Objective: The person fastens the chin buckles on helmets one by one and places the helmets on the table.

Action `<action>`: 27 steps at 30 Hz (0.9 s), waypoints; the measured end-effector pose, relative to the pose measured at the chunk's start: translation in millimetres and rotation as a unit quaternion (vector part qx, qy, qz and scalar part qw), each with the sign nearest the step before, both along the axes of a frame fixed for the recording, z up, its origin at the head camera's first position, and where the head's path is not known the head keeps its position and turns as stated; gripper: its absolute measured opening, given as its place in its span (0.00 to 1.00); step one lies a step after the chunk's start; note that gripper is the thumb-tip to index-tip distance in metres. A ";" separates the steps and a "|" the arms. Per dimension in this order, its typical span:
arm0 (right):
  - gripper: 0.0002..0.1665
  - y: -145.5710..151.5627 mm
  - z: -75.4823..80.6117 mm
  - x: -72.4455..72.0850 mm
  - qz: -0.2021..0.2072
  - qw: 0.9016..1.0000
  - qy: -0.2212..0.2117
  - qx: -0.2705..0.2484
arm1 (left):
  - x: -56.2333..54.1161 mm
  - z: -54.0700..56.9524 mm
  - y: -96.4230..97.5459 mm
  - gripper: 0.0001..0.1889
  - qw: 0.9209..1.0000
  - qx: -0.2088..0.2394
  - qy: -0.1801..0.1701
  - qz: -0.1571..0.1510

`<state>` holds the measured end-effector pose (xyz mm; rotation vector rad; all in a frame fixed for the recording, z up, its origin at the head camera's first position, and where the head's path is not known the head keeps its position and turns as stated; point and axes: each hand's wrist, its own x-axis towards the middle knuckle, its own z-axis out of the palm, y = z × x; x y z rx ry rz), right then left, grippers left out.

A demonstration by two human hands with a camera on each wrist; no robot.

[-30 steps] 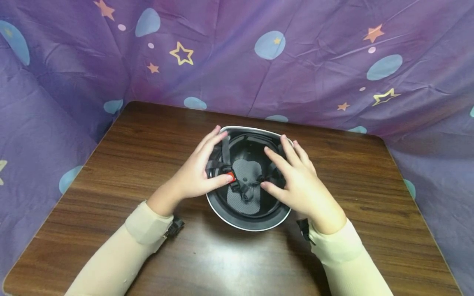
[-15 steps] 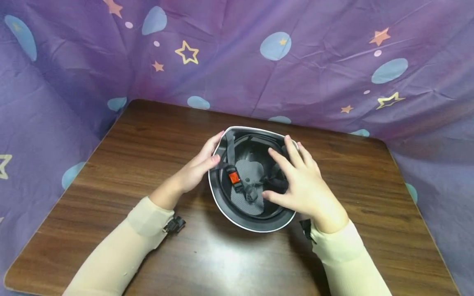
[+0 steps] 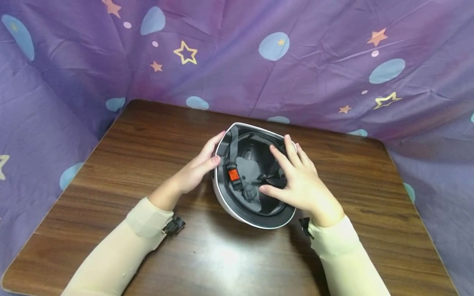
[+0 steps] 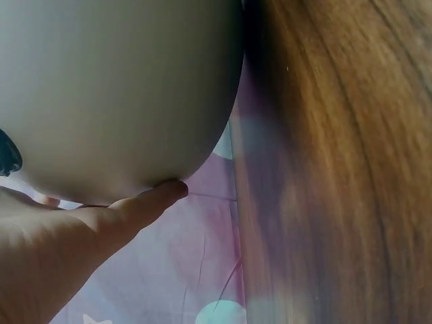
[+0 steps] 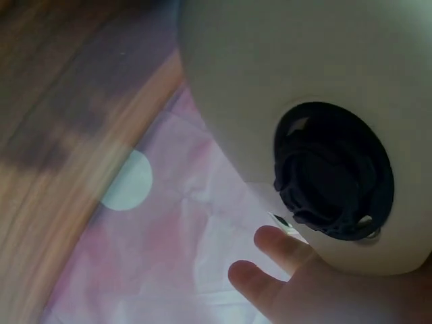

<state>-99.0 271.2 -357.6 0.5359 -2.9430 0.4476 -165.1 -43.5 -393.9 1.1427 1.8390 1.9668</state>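
I see a brown wood-grain tabletop (image 3: 122,168), rounded corners, glare spot (image 3: 224,257) toward the near edge. Behind and at both sides: creased purple fabric backdrop (image 3: 318,86), blue blobs (image 3: 272,48), orange stars (image 3: 377,37).

Helmet (image 4: 121,88) shell: hard plas., smooth, off-white, semi-matt w/ only soft sheen in both wrist views. Int. rim band (image 3: 255,218) dk grey & matt; the grey lining patch (image 3: 248,169) looks finely textured, cloth-like. Strap (image 3: 233,148) = blk woven webbing, dull; buckle (image 3: 233,174) = red & blk plas. Side disc (image 5: 334,172) reads as blk moulded plas., ridged. My sleeves (image 3: 107,250) are cream cloth, soft & matt; wrist clip (image 3: 174,225) blk, plas.-looking. Table (image 3: 122,164): dk brown wood-grain, smooth, glossy w/ bright glare near me. Backdrop (image 3: 229,74): thin printed fabric, creased, faint satin sheen.
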 end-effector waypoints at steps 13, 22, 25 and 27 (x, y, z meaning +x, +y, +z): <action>0.59 2.6 -10.0 -11.4 0.006 0.998 0.001 -0.065 | -2.0 -1.2 -1.6 0.66 1.000 -0.007 0.029 0.005; 0.61 5.4 -23.8 -21.1 0.027 0.991 0.013 -0.133 | -4.0 -0.5 -3.5 0.67 0.998 -0.021 0.052 0.033; 0.63 5.5 -29.8 -24.4 0.039 0.984 0.022 -0.171 | -4.5 -0.2 -4.1 0.68 0.998 -0.020 0.051 0.042; 0.63 5.5 -33.6 -26.4 0.048 0.980 0.025 -0.192 | -4.6 -0.2 -4.7 0.69 0.998 -0.018 0.039 0.044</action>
